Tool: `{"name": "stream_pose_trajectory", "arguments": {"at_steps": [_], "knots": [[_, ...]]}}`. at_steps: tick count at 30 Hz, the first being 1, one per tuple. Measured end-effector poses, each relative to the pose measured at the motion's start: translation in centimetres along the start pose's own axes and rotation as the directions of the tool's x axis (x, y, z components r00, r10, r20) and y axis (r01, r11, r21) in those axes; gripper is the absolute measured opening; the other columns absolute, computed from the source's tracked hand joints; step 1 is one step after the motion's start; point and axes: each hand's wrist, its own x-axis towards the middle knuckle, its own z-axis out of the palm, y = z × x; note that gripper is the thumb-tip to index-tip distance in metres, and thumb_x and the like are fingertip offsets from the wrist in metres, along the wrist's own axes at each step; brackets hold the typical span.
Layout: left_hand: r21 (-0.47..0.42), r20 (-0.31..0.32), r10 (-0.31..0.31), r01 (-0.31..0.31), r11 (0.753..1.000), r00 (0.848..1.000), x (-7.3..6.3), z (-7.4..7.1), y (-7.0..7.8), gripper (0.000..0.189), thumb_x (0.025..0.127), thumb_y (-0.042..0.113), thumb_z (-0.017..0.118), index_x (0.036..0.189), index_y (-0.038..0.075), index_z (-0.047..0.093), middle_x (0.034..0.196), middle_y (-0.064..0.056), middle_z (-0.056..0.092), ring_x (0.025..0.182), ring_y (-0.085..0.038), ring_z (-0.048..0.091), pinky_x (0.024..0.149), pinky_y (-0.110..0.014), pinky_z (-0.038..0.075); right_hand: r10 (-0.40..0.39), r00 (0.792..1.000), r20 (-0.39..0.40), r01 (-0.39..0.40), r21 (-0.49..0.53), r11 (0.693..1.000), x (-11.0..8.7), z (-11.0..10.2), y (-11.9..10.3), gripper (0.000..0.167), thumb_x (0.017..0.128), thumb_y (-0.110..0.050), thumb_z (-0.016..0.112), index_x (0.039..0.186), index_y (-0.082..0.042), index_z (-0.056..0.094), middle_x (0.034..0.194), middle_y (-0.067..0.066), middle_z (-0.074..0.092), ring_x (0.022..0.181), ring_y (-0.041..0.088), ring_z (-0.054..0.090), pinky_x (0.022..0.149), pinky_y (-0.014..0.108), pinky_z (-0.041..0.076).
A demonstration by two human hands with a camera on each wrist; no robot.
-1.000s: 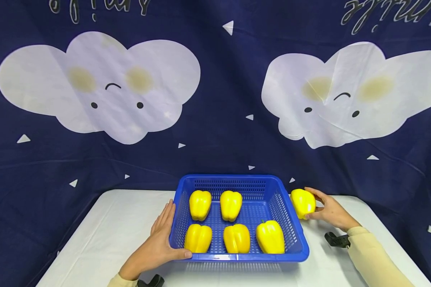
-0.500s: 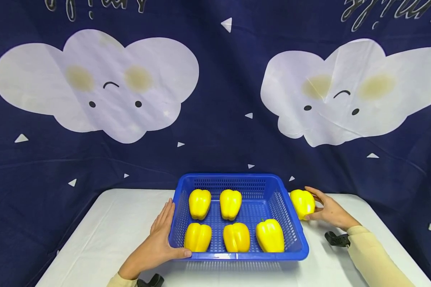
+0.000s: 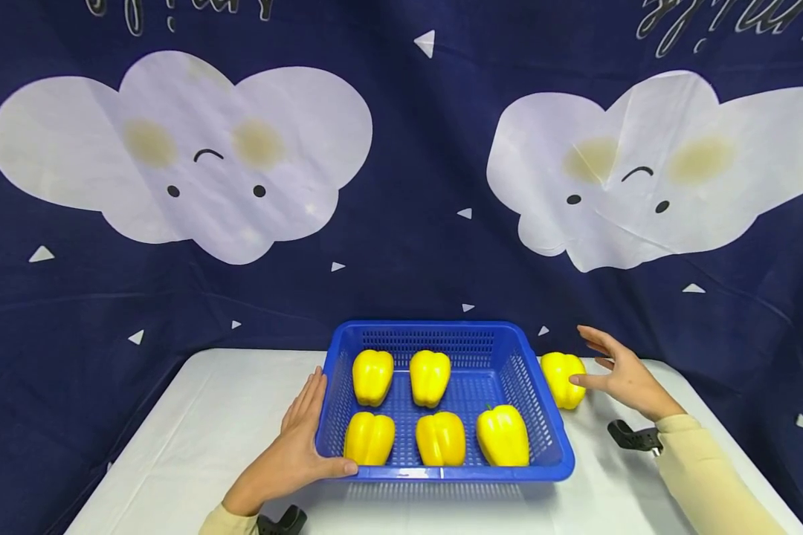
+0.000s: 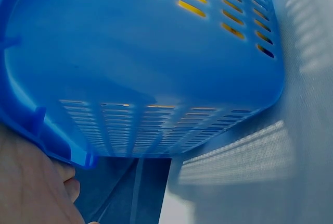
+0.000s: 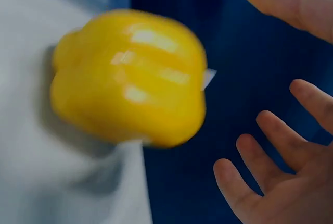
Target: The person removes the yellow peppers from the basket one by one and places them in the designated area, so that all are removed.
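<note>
White tabletop (image 3: 174,438) runs along the left, below a navy cloud-printed backdrop (image 3: 428,148). The left hand (image 3: 291,453) lies along the left side of a blue perforated plastic basket (image 3: 442,473), its fingers straight and close together against the outer wall, the thumb resting on the near rim. Inside sit yellow bell peppers: leftmost, the far-left pepper (image 3: 372,377) and the near-left pepper (image 3: 369,439); next, the far-middle pepper (image 3: 430,379) and the near-middle pepper (image 3: 440,439); then, toward the right of the near row, the near-right pepper (image 3: 502,438) with its green stem showing. Just beyond the basket's right wall, the loose pepper (image 3: 559,380) rests on the tabletop; I cannot tell whether it touches that wall. Farthest right, the right hand (image 3: 627,377) has its fingers and thumb spread; the thumb overlaps this pepper in the head view, while the right wrist view shows them apart.
</note>
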Motion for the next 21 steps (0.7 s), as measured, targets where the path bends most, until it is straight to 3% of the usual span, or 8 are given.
{"name": "stream_pose_trajectory", "arguments": {"at_steps": [3, 5, 7, 10, 12, 18, 21], "knots": [[0.000, 0.002, -0.001, 0.001, 1.000, 1.000, 0.0, 0.0, 0.0, 0.134, 0.072, 0.051, 0.087, 0.157, -0.008, 0.002, 0.165, -0.026, -0.006, 0.151, -0.046, -0.003, 0.111, -0.072, 0.003, -0.023, 0.999, -0.038, 0.023, -0.009, 1.000, 0.1, -0.1, -1.4, 0.093, 0.083, -0.018, 0.085, 0.155, 0.000, 0.030, 0.154, 0.027, 0.035, 0.136, 0.049, 0.036, 0.109, 0.042, 0.040], [0.000, 0.004, -0.007, 0.007, 1.000, 1.000, 0.0, 0.0, 0.0, 0.134, 0.072, 0.049, 0.087, 0.157, -0.008, 0.002, 0.165, -0.025, -0.006, 0.151, -0.046, -0.004, 0.111, -0.072, 0.003, -0.032, 0.998, -0.056, 0.031, -0.015, 0.999, 0.2, 0.0, -2.5, 0.092, 0.083, -0.019, 0.085, 0.155, -0.001, 0.031, 0.154, 0.026, 0.036, 0.136, 0.047, 0.038, 0.106, 0.034, 0.043], [0.001, 0.008, -0.014, 0.014, 1.000, 1.000, 0.0, 0.0, 0.1, 0.134, 0.072, 0.048, 0.088, 0.157, -0.008, 0.002, 0.165, -0.025, -0.006, 0.151, -0.046, -0.004, 0.112, -0.071, 0.003, -0.035, 0.997, -0.065, 0.036, 0.000, 0.999, 0.3, 0.2, -3.5, 0.091, 0.083, -0.019, 0.085, 0.155, -0.002, 0.032, 0.154, 0.024, 0.037, 0.136, 0.046, 0.038, 0.107, 0.035, 0.044], [0.002, 0.012, -0.021, 0.021, 1.000, 1.000, 0.1, -0.1, 0.1, 0.134, 0.071, 0.047, 0.088, 0.157, -0.008, 0.002, 0.165, -0.026, -0.006, 0.151, -0.046, -0.004, 0.112, -0.071, 0.002, -0.040, 0.996, -0.077, 0.041, 0.016, 0.999, 0.3, 0.5, -5.0, 0.088, 0.084, -0.018, 0.084, 0.155, -0.003, 0.033, 0.154, 0.022, 0.038, 0.137, 0.044, 0.040, 0.106, 0.054, 0.040], [0.000, 0.014, -0.025, 0.025, 1.000, 1.000, 0.1, -0.1, 0.2, 0.134, 0.071, 0.047, 0.088, 0.157, -0.008, 0.002, 0.165, -0.026, -0.006, 0.151, -0.045, -0.004, 0.112, -0.071, 0.002, -0.047, 0.995, -0.083, 0.050, 0.030, 0.998, 0.4, 0.7, -5.9, 0.086, 0.085, -0.018, 0.083, 0.154, -0.003, 0.034, 0.154, 0.020, 0.040, 0.137, 0.042, 0.041, 0.105, 0.056, 0.039], [-0.009, 0.022, -0.036, 0.037, 0.999, 0.999, 0.0, -0.2, 0.3, 0.134, 0.072, 0.047, 0.088, 0.157, -0.008, 0.001, 0.166, -0.024, -0.007, 0.151, -0.045, -0.005, 0.113, -0.070, 0.002, -0.091, 0.992, -0.091, 0.099, 0.091, 0.991, 0.9, 1.6, -8.4, 0.079, 0.087, -0.018, 0.082, 0.152, -0.004, 0.039, 0.152, 0.017, 0.044, 0.134, 0.037, 0.047, 0.100, 0.024, 0.047], [-0.016, 0.025, -0.045, 0.046, 0.999, 0.999, 0.0, -0.1, 0.3, 0.133, 0.072, 0.045, 0.088, 0.157, -0.008, 0.000, 0.166, -0.024, -0.008, 0.151, -0.044, -0.006, 0.113, -0.070, 0.000, -0.108, 0.991, -0.081, 0.118, 0.133, 0.984, 1.3, 2.4, -9.3, 0.078, 0.087, -0.018, 0.082, 0.151, -0.004, 0.040, 0.151, 0.016, 0.044, 0.134, 0.036, 0.048, 0.100, 0.023, 0.047]]}}
